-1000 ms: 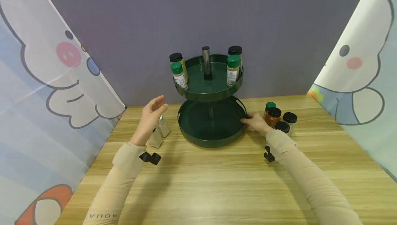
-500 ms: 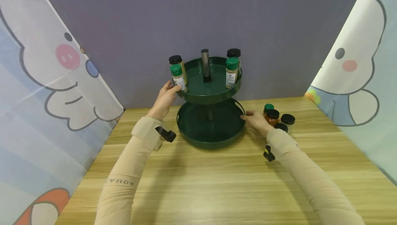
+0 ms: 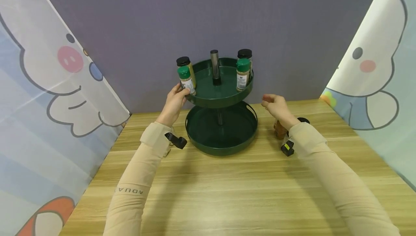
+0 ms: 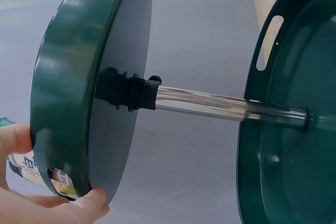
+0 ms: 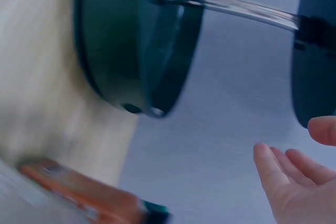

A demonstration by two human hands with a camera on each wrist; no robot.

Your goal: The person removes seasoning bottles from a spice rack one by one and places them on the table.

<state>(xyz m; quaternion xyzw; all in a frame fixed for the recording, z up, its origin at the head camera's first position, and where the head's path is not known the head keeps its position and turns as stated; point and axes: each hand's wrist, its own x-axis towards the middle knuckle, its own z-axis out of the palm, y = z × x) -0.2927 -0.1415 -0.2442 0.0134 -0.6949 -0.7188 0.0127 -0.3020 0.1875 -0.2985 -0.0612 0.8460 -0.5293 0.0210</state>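
Observation:
A dark green two-tier round rack stands at the back of the table in the head view. My left hand point(image 3: 173, 104) grips the wall of its upper tray point(image 3: 214, 102) at the left, thumb up by the rim and fingers around the lower edge beside the handle slot. My right hand point(image 3: 277, 107) is in the air right of the rack, apart from it, fingers relaxed and holding nothing. On the upper tray stand a green-capped spice bottle point(image 3: 187, 80) and a black-lidded jar point(image 3: 183, 62) at left, and another green-capped bottle point(image 3: 242, 75) and black-lidded jar point(image 3: 245, 54) at right.
The lower tray point(image 3: 217, 150) holds nothing visible; a metal pole point(image 3: 215, 64) joins the tiers. Several jars, among them an orange-brown jar point(image 3: 279, 130), sit under my right forearm, partly hidden. A pale shaker point(image 3: 167, 151) shows behind the left wrist. A grey wall point(image 3: 146, 48) stands behind.
My left hand has moved up and right onto the upper tray's wall and stays there. My right hand has left the lower tray's right rim and risen.

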